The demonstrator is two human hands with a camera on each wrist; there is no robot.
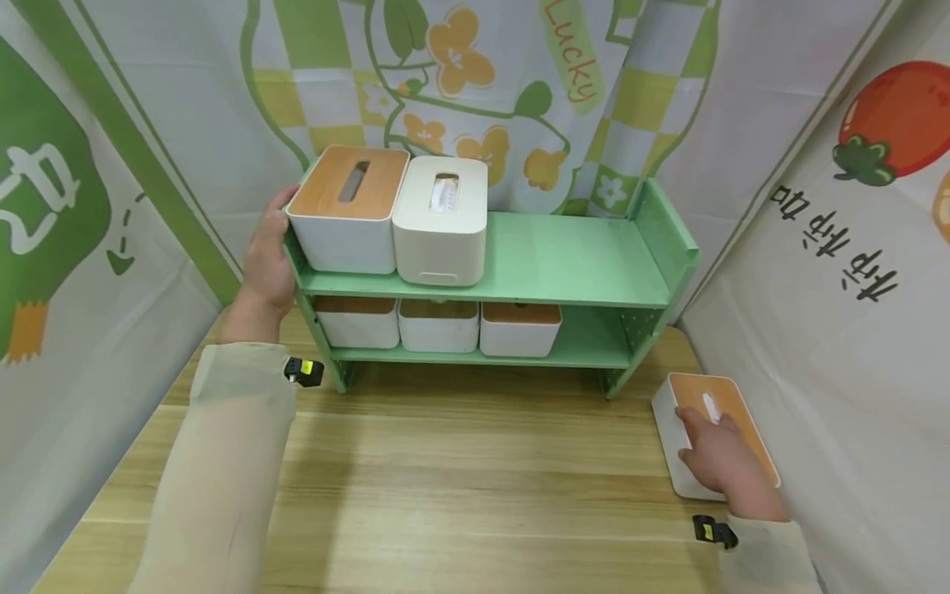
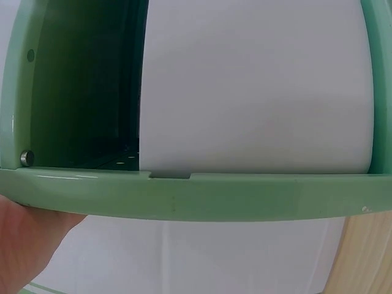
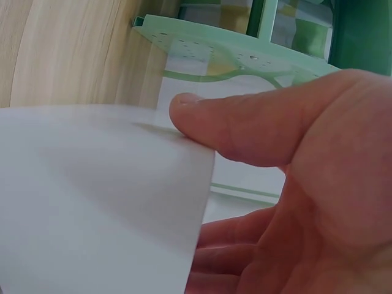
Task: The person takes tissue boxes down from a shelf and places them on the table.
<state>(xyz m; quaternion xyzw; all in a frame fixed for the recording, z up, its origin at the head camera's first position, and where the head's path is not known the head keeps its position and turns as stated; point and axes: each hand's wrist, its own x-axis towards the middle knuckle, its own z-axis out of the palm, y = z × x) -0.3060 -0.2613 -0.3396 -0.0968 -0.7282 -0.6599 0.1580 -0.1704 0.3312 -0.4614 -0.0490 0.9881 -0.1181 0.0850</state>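
The tissue box point(image 1: 733, 398) sits on the worktop point(image 1: 460, 470), to the right of the green shelf point(image 1: 564, 252). The right grip point(image 1: 716, 454) is on the box with its thumb and fingers part spread; I cannot tell if it holds tight. The left grip point(image 1: 267, 256) is curled on the green shelf's left end. If the box gets picked up like this, it might slip and tip, because the hand is on just one part of it. If the left hand pulls hard, the green shelf could slide. The tall side point(image 1: 668, 239) at the green shelf's right end could bump the box. A brown-topped box point(image 1: 341, 235) and a cream box point(image 1: 441, 247) fill the green shelf's top left. Three white boxes point(image 1: 439, 332) sit below.
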